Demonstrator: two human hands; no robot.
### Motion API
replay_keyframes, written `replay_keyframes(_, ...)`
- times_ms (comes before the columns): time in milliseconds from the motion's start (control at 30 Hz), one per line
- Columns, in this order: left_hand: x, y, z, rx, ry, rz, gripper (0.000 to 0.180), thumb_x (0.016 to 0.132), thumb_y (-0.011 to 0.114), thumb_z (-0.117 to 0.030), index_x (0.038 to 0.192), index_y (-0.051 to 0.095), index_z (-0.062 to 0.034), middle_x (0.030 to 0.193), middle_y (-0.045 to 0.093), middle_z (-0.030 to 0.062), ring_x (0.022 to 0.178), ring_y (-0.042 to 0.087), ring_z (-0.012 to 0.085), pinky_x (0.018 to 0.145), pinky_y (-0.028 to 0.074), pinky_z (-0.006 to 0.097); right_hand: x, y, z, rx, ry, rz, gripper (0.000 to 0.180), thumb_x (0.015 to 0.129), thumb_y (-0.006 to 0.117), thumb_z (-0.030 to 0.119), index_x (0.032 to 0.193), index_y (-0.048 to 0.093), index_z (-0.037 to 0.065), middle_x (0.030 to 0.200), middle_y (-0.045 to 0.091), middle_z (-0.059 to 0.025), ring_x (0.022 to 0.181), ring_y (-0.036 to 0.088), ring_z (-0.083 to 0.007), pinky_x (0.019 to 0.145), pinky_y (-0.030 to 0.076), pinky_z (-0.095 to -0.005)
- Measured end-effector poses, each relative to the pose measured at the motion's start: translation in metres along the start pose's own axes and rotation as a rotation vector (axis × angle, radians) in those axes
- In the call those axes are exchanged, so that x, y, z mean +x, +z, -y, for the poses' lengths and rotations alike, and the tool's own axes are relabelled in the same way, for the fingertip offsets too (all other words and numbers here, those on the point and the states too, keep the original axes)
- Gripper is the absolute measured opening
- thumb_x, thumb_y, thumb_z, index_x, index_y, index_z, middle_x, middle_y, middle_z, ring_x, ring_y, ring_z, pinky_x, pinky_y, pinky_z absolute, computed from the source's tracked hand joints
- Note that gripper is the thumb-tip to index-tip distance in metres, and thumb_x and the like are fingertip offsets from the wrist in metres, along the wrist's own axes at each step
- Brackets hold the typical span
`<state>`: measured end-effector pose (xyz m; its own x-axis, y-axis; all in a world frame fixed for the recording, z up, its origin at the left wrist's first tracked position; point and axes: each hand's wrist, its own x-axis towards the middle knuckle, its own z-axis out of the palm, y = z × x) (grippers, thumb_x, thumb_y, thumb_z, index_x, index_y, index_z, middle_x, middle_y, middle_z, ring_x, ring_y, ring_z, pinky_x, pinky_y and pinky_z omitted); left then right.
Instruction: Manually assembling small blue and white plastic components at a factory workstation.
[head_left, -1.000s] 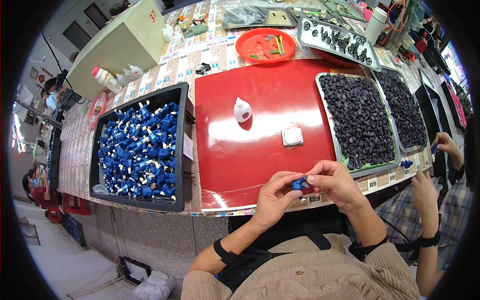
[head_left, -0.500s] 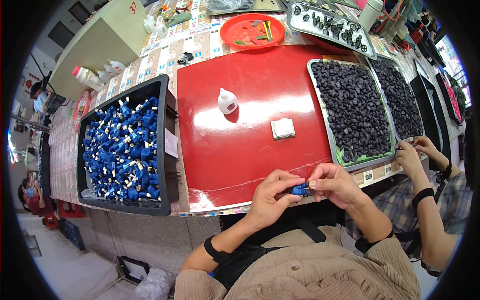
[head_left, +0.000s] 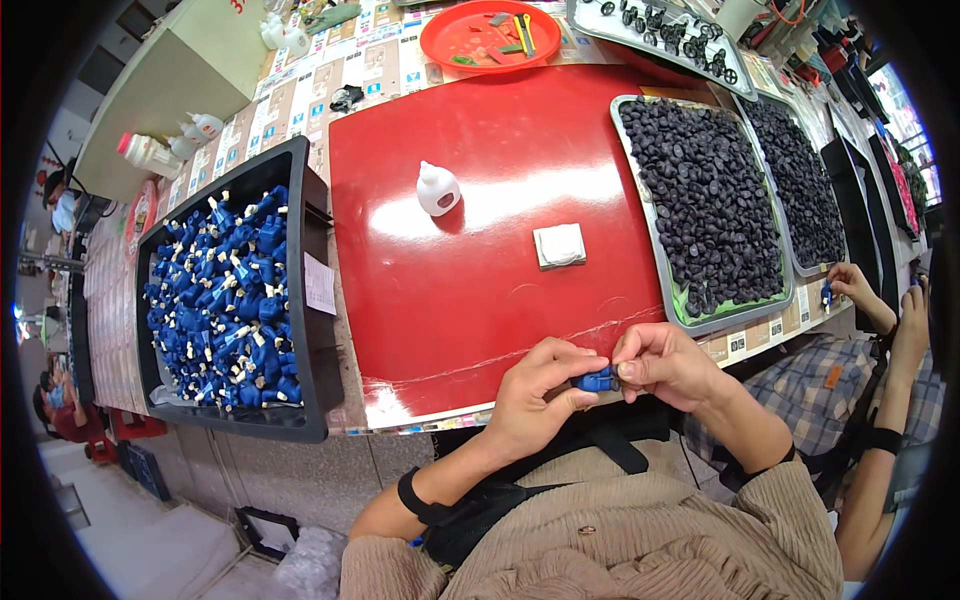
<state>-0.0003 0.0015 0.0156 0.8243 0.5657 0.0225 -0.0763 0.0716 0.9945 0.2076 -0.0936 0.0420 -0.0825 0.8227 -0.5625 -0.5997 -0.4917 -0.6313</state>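
A small blue plastic figure piece (head_left: 597, 381) is held over the near edge of the red board, between my two hands. The thumb and fingers of my left hand (head_left: 532, 398) pinch its left end. My right hand (head_left: 675, 372) pinches at its right end, where a dark bit shows against the fingertips; I cannot make out its shape. To the left, a black bin (head_left: 322, 370) is filled with blue pieces (head_left: 230, 300) that have cream-coloured ends. On the right stands a grey tray (head_left: 655, 215) heaped with small rounded black pieces (head_left: 700, 200).
A white squeeze bottle (head_left: 437, 190) and a square pad with a white top (head_left: 559, 245) rest on the red board (head_left: 500, 130). Farther back are a red tray (head_left: 440, 40) with cutters and a tray of black parts (head_left: 690, 45). A co-worker's hand (head_left: 850, 285) holds a blue piece at right.
My view has shifted, so the bench contents sit higher and further left. My hands keep their pinch on the blue piece, which shows more now. The co-worker's hands have moved apart.
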Motion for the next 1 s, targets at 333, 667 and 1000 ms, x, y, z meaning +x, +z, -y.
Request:
replay_keyframes(333,0.0,-0.003,0.008,-0.02,0.013,0.044,0.035,0.083,0.07,0.005,0.117,0.067,-0.0025,0.114,0.055,0.0094,0.097,0.063,0.0174,0.081,0.058,0.028,-0.005,0.007,0.001,-0.185,-0.083,-0.014,0.008,0.087,0.069,0.0,0.087,0.062,0.0,0.088,0.067,-0.0085,0.076,0.065,-0.0126,0.065,0.056,-0.0252)
replay_keyframes(667,0.003,-0.004,0.005,0.094,0.067,0.028,0.037,0.078,0.076,-0.001,0.114,0.07,-0.006,0.11,0.061,0.0106,0.102,0.062,0.0215,0.087,0.055,0.031,-0.002,0.009,0.003,-0.217,-0.051,-0.05,0.009,0.086,0.07,-0.002,0.085,0.061,0.0,0.086,0.066,-0.0079,0.072,0.063,-0.0117,0.066,0.054,-0.0236)
replay_keyframes(1000,0.001,-0.003,0.006,0.054,0.068,0.02,0.038,0.077,0.077,-0.001,0.115,0.07,-0.006,0.109,0.061,0.0106,0.102,0.063,0.0211,0.087,0.055,0.031,-0.001,0.013,0.006,-0.283,-0.051,-0.055,0.009,0.086,0.068,-0.005,0.082,0.06,-0.001,0.084,0.065,-0.0087,0.073,0.064,-0.0125,0.066,0.055,-0.0247)
